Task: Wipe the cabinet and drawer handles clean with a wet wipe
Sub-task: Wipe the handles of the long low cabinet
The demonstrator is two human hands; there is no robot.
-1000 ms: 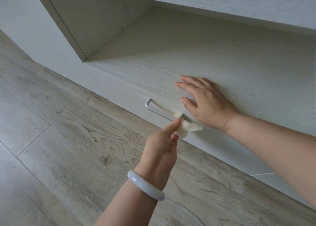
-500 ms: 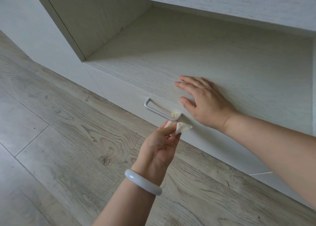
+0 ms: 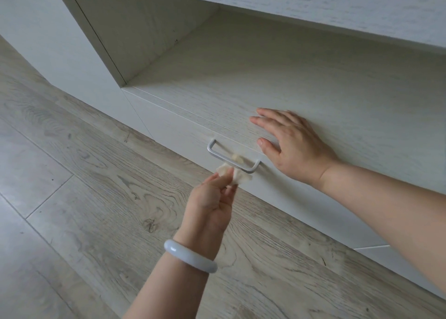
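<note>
Left fingertips pinch a crumpled wet wipe, looped over the bar of the metal drawer handle right of its middle. Left hand wears a pale bangle at the wrist. Right hand, at 2 o'clock from the handle, lies flat with fingers straight on the shelf surface above the drawer front. Wood-look floor at 7 o'clock.

This is looking like a room in a home. Grey wood-plank flooring is running under a low, whitewashed wood-grain cabinet, its drawer wearing a metal handle.
</note>
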